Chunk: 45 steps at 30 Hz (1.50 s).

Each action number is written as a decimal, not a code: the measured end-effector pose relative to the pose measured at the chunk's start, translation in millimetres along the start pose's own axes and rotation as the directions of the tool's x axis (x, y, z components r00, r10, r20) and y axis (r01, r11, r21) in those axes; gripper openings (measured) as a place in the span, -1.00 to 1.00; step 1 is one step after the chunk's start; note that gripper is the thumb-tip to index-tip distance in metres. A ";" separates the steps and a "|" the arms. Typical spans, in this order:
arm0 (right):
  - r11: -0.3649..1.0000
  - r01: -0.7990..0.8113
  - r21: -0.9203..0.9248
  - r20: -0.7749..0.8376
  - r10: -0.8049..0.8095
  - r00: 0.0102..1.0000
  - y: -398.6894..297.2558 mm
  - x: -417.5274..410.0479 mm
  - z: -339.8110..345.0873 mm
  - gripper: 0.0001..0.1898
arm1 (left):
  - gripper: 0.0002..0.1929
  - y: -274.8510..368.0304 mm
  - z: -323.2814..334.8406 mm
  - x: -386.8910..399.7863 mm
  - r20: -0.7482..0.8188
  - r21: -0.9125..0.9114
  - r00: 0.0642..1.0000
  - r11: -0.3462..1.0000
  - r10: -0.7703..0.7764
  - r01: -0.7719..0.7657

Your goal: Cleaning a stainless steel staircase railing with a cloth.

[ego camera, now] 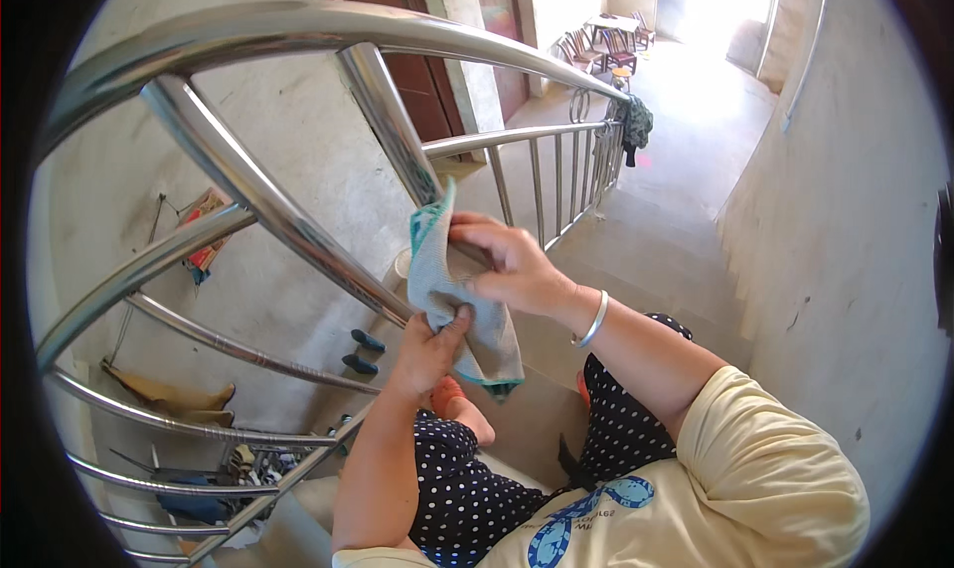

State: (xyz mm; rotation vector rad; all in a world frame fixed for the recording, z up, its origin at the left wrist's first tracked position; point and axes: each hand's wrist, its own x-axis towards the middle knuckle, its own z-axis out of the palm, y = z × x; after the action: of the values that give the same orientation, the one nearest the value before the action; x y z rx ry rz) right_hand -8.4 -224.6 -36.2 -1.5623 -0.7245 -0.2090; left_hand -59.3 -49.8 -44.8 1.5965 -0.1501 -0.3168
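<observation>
A grey cleaning cloth (477, 337) with green stitched edges hangs in folds in front of me, its lower corner dangling over the steps. My left hand (432, 348) pinches its near side, thumb on top. At its upper right edge, my right hand (514, 262) has its fingers bent around the fabric; motion blur softens the fingertips. Just beyond the cloth rises a shiny metal post (391, 121) of the stair railing, whose lower part the cloth hides. The thick curved handrail (261, 27) runs above both hands.
Concrete stairs (648, 247) descend ahead beside a plaster wall (842, 218). Metal balusters (559, 184) line the left side. A camouflage-patterned cloth (636, 121) hangs at the lower rail end. Chairs (618, 46) surround a table (615, 22) below. Stored items (246, 471) lie beneath the railing.
</observation>
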 end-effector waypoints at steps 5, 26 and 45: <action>0.946 -0.324 0.015 -0.149 0.323 0.935 12.4 0.6 -31.5 -0.53 | -0.64 19.9 5.7 5.3 -0.255 -0.243 0.967 0.966 0.023 -0.087; 0.957 -0.111 -0.269 0.159 0.158 0.975 -4.5 -9.7 -43.7 -0.75 | -0.78 5.7 -3.6 138.4 -0.279 0.234 0.918 0.947 0.282 -0.219; 0.967 -0.122 -0.224 0.115 0.150 0.982 9.0 -16.2 -57.9 -0.81 | -0.69 77.2 8.0 144.9 -0.376 0.145 0.752 0.836 0.541 -0.529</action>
State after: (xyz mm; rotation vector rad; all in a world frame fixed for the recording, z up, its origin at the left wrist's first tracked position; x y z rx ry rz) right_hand 0.6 -284.2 -44.0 -1.8406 -0.7110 -0.0848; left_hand 83.7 -103.5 15.9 1.5390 -0.2865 0.4726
